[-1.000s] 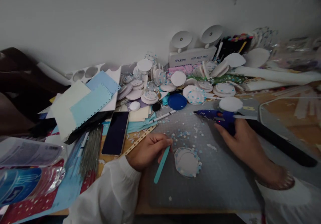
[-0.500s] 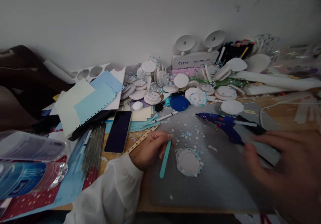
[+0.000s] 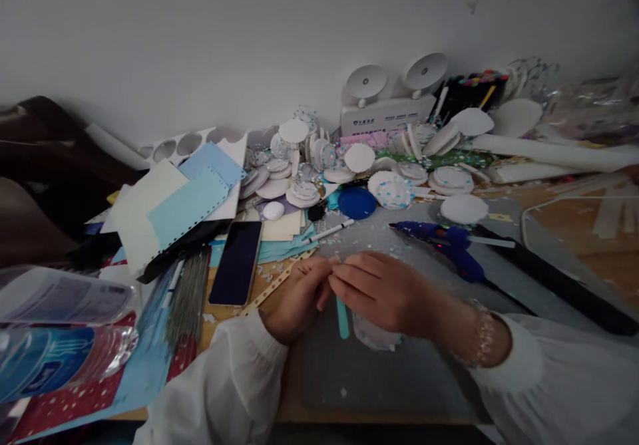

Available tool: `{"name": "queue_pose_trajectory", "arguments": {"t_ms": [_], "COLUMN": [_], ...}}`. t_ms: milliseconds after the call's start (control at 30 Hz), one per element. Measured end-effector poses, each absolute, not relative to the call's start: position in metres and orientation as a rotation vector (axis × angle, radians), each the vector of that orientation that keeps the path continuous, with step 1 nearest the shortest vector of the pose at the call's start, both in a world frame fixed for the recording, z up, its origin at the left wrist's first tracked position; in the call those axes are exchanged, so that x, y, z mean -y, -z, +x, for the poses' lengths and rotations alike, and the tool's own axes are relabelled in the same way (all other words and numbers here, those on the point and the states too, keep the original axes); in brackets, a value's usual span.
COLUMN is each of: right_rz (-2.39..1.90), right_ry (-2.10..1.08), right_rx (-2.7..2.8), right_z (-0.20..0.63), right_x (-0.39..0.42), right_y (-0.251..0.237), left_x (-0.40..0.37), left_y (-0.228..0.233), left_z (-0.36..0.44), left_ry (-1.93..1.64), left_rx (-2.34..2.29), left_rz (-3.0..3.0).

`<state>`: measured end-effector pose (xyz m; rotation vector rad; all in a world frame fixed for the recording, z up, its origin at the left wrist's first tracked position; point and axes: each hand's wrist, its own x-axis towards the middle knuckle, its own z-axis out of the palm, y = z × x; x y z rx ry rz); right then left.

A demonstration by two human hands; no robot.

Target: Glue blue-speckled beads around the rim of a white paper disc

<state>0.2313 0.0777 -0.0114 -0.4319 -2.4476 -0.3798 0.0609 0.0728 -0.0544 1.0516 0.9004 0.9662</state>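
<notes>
Head view: my left hand (image 3: pixel 297 294) pinched the flat teal stick (image 3: pixel 342 316) just left of the round white confetti-edged disc (image 3: pixel 375 333). My right hand (image 3: pixel 382 291) lay curled over that disc, steadying it, fingertips meeting the stick; its grip held nothing I could see.

A black rectangular smartphone (image 3: pixel 236 262) lies screen-up beside stacked light-blue and cream paper sheets (image 3: pixel 172 209). A blue plastic glue gun (image 3: pixel 444 242) rests near a round dark-blue lid (image 3: pixel 356 202). White round foam discs (image 3: pixel 349 165) are piled against the wall.

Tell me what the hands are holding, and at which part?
Both the left hand and right hand pinch the top end of a teal stick; its lower end hangs free.
</notes>
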Motion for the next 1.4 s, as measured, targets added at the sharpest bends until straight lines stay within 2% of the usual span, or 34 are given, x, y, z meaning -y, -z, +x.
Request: {"name": "queue_pose_trajectory", "arguments": {"t_ms": [133, 333, 500, 600, 800, 1033, 1400], "right_rz": [-0.619, -1.104, -1.135, -1.083, -1.043, -1.083, -1.144], "right_ry": [0.194, -0.186, -0.656, -0.798, -0.86, -0.918, -0.928], "right_rx": [2.234, 1.683, 1.533, 1.489, 1.467, 1.461, 1.615], "right_z": [0.256, 0.28, 0.275, 0.273, 0.273, 0.274, 0.274], "right_x": [-0.075, -0.065, -0.057, -0.055, -0.051, -0.05, -0.05], "right_y": [0.016, 0.038, 0.048, 0.047, 0.042, 0.041, 0.047], "left_x": [-0.07, -0.071, -0.069, -0.068, -0.071, -0.071, -0.074], "left_y": [0.046, 0.037, 0.049, 0.052, 0.048, 0.041, 0.037], "left_z": [0.06, 0.056, 0.057, 0.057, 0.058, 0.058, 0.058], "left_ry": [-0.861, -0.722, -0.525, -0.502, -0.438, -0.445, -0.456], "left_rx": [-0.98, -1.054, -0.951, -0.97, -0.919, -0.882, -0.884], "left_rz": [1.17, 1.727, 1.982, 2.027, 2.15, 1.892, 1.816]}}
